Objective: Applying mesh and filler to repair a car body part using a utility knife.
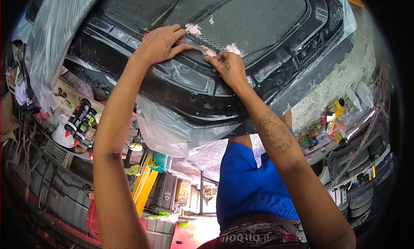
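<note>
A large black panel [189,103], shaped like a car's body part, spreads out before me. On it a strip of metal mesh [206,40] lies along the edge of a textured recess, with pale pink putty [231,48] smeared at its ends. My left hand [160,44] is closed over a red tool [145,35] at the strip's left. What looks like a thin blade runs from it toward the right, mostly covered by the fingers. My right hand [230,67] is pinched at the strip's lower right end, beside the putty; what its fingertips hold is hidden.
Clear plastic sheeting [166,127] hangs below the panel's near edge, and more drapes its left side. Dark bottles with red tips [78,115] stand at left. A yellow post [144,184] and a teal container [158,161] are behind. Stacked dark parts [360,201] lie at right.
</note>
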A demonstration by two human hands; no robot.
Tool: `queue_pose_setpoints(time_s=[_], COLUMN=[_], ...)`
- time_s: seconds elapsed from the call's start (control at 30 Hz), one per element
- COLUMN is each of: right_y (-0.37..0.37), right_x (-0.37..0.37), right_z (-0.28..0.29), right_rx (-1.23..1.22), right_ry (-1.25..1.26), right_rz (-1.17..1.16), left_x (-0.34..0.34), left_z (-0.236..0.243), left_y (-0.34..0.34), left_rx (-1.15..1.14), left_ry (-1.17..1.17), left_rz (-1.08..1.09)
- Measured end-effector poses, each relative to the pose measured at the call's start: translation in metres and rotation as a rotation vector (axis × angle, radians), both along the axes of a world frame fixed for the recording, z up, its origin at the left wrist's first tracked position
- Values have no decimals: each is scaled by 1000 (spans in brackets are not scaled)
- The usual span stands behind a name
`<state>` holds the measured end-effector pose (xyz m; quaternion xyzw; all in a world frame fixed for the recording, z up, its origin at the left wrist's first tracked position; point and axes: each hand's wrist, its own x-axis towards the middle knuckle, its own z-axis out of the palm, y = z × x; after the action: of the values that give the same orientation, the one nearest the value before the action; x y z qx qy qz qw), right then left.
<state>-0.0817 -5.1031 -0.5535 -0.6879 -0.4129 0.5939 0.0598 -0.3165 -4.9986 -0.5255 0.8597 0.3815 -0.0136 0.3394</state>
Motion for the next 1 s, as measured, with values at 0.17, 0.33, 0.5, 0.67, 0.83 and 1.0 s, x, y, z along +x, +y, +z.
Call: queue_pose_setpoints(time_s=[0.17, 0.33, 0.5, 0.67, 0.83, 1.0], right_y=[-6, -1, 3, -7, -15, -23], right_x=[6, 20, 21, 27, 18, 23], right_z=[5, 9, 15, 23, 36, 31], right_rx=[210, 495, 909, 94, -375, -323], right_ry=[126, -13, -305, 359, 745, 692], right_rz=[-116, 52, 119, -276, -709, -755], left_x=[-5, 6, 2, 4, 27, 26], left_z=[-4, -6, -5, 27, 56, 64], left_y=[19, 29, 22, -5, -54, -77], left_rx=[-112, -176, -115, 15, -25, -397], left_ry=[136, 124, 98, 62, 131, -75], left_rz=[-68, -113, -53, 144, 252, 481])
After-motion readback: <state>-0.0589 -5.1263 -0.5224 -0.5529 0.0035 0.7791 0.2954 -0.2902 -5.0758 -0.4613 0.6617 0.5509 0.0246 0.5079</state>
